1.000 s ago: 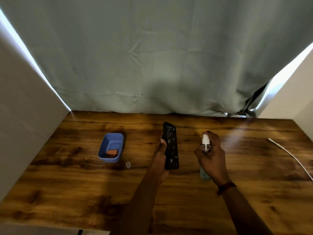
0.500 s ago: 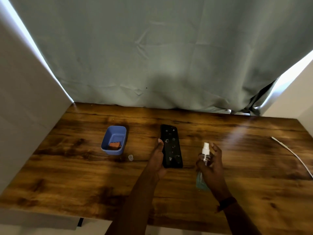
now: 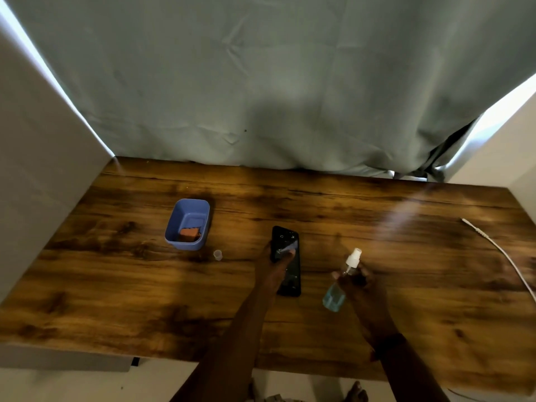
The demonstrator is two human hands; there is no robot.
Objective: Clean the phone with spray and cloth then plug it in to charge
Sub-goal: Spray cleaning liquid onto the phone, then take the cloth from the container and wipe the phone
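With your left hand (image 3: pixel 275 264) steadying the wet phone (image 3: pixel 286 261) on the worktop (image 3: pixel 116 285), set down the spray bottle (image 3: pixel 342 281) your right hand (image 3: pixel 358 284) has its grip wrapped around, then fetch the orange cloth (image 3: pixel 190 235).

black phone (image 3: pixel 287 262) held, tilted spray bottle (image 3: pixel 340 282)

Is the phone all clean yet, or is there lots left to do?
Not clean yet. Spraying looks done: droplets sit on the phone, which the left hand holds. The right hand holds the spray bottle, tilted over the table. Wiping is left: the orange cloth lies in the blue tub. The white cable lies unplugged at the right.
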